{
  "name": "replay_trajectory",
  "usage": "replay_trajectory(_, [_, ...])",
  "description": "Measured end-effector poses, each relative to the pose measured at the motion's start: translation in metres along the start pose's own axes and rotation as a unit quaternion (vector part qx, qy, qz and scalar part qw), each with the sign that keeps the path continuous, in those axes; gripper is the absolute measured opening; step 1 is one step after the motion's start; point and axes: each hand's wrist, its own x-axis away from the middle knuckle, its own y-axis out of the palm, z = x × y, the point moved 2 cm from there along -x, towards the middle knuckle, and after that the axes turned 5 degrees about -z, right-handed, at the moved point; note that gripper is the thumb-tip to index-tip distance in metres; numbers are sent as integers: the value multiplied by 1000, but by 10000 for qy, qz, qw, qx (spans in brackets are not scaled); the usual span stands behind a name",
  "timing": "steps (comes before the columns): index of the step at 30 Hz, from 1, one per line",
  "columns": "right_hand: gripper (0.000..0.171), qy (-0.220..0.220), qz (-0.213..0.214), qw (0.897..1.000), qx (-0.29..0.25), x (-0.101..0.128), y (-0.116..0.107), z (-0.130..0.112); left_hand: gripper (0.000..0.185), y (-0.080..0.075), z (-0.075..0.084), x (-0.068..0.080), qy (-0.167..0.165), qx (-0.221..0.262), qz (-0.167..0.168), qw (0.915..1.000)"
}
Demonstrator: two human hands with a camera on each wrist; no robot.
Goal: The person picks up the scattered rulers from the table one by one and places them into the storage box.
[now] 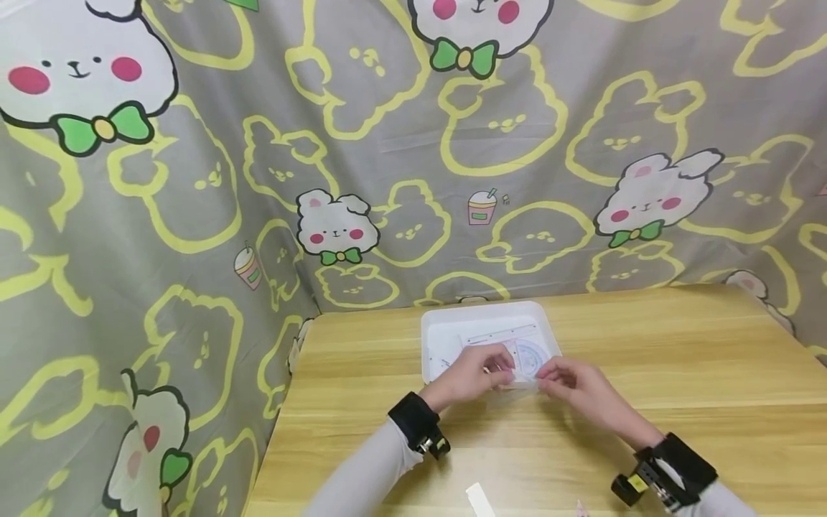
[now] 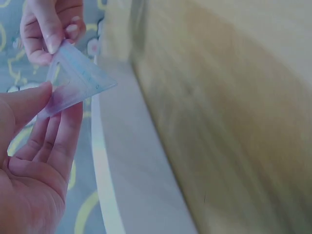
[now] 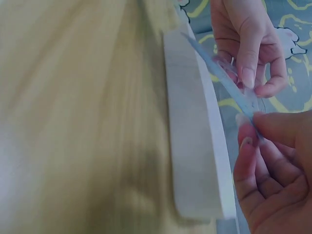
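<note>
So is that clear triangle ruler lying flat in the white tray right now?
No. Both the left hand and the right hand pinch the triangle ruler and hold it up above the tray.

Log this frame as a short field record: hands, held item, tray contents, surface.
left hand: pinches one end of the clear set square
right hand: pinches the other end
position: held just above the near rim of the white tray
tray contents: clear ruler, protractor
surface: wooden table, small white piece at near edge
</note>
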Motion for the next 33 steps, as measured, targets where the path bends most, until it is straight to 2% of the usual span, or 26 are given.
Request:
replay_trajectory(4, [14,39,88,9999,-124,-26,5,-5,11,-20,-10,1,-99,-44,366,9993])
replay_trajectory(7, [22,157,49,9978,-635,-45,7,-6,13,-33,-17,0,-228,219,627,9975])
replay_trajectory(10, [32,376,-9,9876,-1526,-62,8,-4,14,-44,-22,-2,-347,693,938,9926])
replay_trajectory(13, [40,586,-45,9730,-2233,-76,11,-2,12,-54,-25,-4,-383,938,1229,9872])
replay_trajectory(16, [42,796,1,9645,-2518,-89,16,1,10,-62,-29,-4,-411,937,1434,9844])
replay_trajectory(20, [37,1033,123,9563,-2734,-103,23,4,12,-69,-35,-5,-528,763,1493,9844])
replay_trajectory(23, [35,1160,158,9525,-2813,-113,29,5,17,-76,-38,-6,-623,194,1429,9876])
replay_trajectory(26, [32,1262,267,9484,-2897,-123,37,5,20,-84,-39,-7,-665,-852,1354,9849])
replay_trajectory(27, [32,1276,293,9482,-2895,-126,39,5,20,-86,-40,-8,-666,-1239,1351,9808])
replay_trajectory(29, [29,1386,400,9478,-2845,-133,44,4,19,-91,-41,-9,-736,-2003,1374,9673])
replay_trajectory(33, [26,1477,544,9542,-2546,-145,53,5,17,-96,-45,-10,-993,-3136,1437,9334])
